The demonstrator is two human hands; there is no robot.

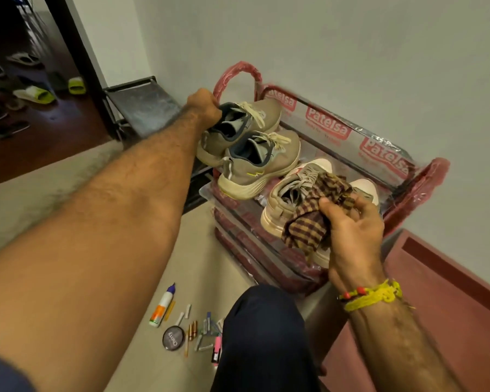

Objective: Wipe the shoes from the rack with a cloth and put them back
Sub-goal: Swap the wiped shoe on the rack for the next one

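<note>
Shoe [239, 120] — left-held (cloth [309, 222] right)

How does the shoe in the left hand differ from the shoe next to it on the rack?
The held shoe is gripped at its heel collar by the left hand; the free shoe rests untouched on the rack. The held shoe sits farther back, partly hidden; the free shoe shows its whole heel and a yellow side mark. Both are tan lace-up sneakers with pale soles.

Dim, even indoor light; wide-angle edge distortion; slight blur; doorway dark.
</note>
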